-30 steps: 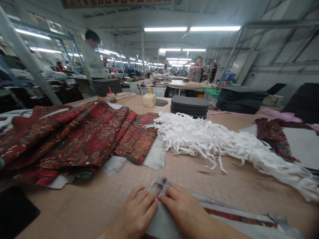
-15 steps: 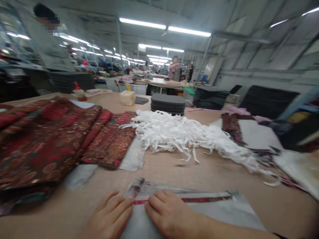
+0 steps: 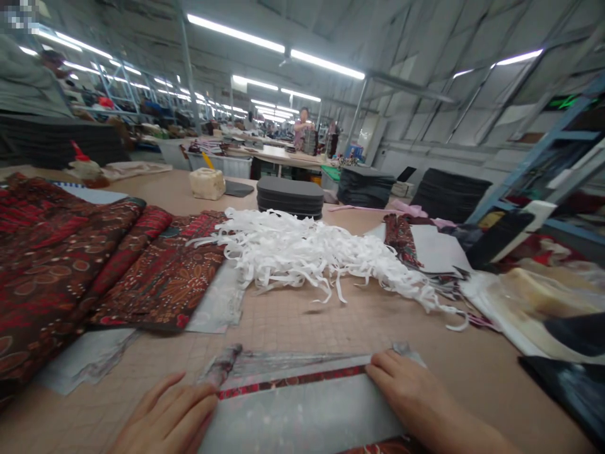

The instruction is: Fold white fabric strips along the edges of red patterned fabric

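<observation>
Left hand (image 3: 165,416) flat, fingers loosely apart, fingertips at left end of grey-lined fabric piece (image 3: 293,413). Right hand (image 3: 406,384) flat, pressing piece's red-patterned far edge near right end; neither hand gripping. Piece lies on gridded tabletop (image 3: 293,321), near front of white strip pile (image 3: 302,258). Red patterned fabric stack (image 3: 155,271) left of pile; dark foam pad stack (image 3: 289,197) behind pile.

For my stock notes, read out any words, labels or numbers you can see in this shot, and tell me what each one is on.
No words, labels or numbers can be read.
A small green lit sign high on the right is too small and blurred to read.
</observation>
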`<act>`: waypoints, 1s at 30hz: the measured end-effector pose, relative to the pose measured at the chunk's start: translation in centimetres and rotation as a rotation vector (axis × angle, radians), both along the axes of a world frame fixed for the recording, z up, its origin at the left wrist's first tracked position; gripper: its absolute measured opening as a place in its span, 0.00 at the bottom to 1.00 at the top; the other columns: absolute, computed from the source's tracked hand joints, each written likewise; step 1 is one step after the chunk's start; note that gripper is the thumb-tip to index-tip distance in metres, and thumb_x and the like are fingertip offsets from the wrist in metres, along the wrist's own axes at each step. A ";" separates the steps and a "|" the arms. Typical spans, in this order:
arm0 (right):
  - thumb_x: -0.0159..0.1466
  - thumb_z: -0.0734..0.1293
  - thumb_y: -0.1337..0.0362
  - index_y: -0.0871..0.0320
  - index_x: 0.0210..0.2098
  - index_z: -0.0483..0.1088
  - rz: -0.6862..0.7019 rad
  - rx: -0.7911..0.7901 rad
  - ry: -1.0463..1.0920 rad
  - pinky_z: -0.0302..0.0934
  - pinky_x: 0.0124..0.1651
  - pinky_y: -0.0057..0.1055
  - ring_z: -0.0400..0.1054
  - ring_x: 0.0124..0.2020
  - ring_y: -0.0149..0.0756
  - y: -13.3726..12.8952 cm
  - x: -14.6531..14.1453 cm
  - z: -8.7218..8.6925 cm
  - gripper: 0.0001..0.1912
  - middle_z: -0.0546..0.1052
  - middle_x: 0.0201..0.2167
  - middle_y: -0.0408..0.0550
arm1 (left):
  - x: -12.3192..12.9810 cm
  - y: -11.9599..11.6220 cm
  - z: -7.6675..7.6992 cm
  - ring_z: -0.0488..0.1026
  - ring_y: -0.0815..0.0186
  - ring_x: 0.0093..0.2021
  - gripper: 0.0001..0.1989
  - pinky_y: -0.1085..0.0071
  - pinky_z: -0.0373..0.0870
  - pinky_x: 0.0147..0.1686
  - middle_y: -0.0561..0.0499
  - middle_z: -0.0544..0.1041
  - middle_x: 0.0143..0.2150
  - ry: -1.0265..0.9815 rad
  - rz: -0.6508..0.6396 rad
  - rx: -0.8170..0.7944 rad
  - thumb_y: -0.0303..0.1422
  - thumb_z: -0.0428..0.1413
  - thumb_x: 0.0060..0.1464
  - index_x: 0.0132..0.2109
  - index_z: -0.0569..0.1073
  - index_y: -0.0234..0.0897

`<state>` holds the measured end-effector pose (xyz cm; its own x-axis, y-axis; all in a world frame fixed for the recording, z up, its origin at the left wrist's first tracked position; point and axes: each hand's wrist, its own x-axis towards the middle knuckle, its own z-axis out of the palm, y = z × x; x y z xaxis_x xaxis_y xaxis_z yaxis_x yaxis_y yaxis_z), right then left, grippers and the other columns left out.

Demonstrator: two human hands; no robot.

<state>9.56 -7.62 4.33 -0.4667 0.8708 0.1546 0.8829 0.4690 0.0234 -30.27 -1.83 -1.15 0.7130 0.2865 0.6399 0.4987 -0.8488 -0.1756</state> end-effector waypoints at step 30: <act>0.51 0.54 0.84 0.60 0.38 0.65 0.335 -0.832 0.790 0.61 0.37 0.24 0.67 0.34 0.28 8.4 -18.5 1.2 0.21 0.73 0.33 0.43 | 2.1 -2.4 3.3 0.68 0.65 0.35 0.11 0.63 0.59 0.42 0.52 0.74 0.34 -0.281 0.138 -0.227 0.29 0.44 0.62 0.42 0.72 0.42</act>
<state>-8.91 0.81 5.49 -0.7193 0.6926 -0.0531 0.3475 0.2927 -0.8908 -28.16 -4.26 2.17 0.4635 0.5247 0.7140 0.6130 -0.7718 0.1692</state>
